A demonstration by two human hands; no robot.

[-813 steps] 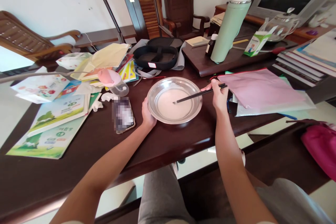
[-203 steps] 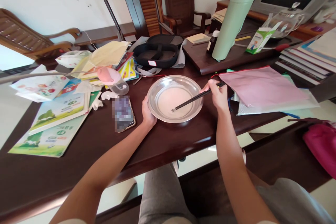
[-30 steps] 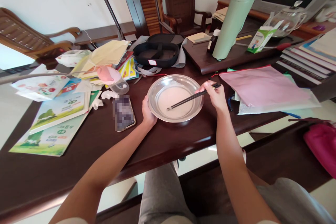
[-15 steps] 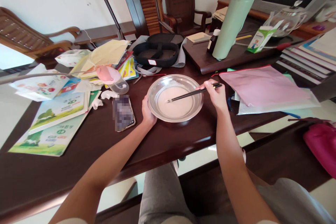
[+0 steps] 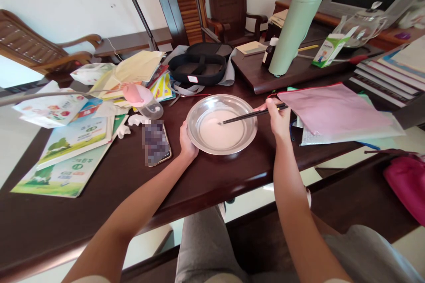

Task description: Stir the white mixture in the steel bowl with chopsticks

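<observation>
A shallow round metal basin [image 5: 247, 139] stands on the dark wooden table and holds a milky, pale liquid [image 5: 222, 135]. My left hand [image 5: 188, 141] grips the basin's left rim, its thumb on the side and the other fingers hidden beneath. In my right hand [image 5: 278, 117], at the right of the basin, is a pair of black chopsticks [image 5: 245, 116], closed together. Their silvery tips dip into the liquid near the middle of the basin. A phone [image 5: 156, 143] lies to the left of my left hand.
Booklets [image 5: 63, 168] and papers cover the table's left side, beside a pink-and-clear cup [image 5: 141, 97]. An open black case [image 5: 197, 68] sits behind the basin. A tall green thermos [image 5: 295, 33] stands on a raised board. Pink zip pouches [image 5: 335, 106] lie right.
My right hand has shifted slightly right with the chopsticks, and their tips have moved right and a little up in the liquid. My left hand and the basin have stayed put.
</observation>
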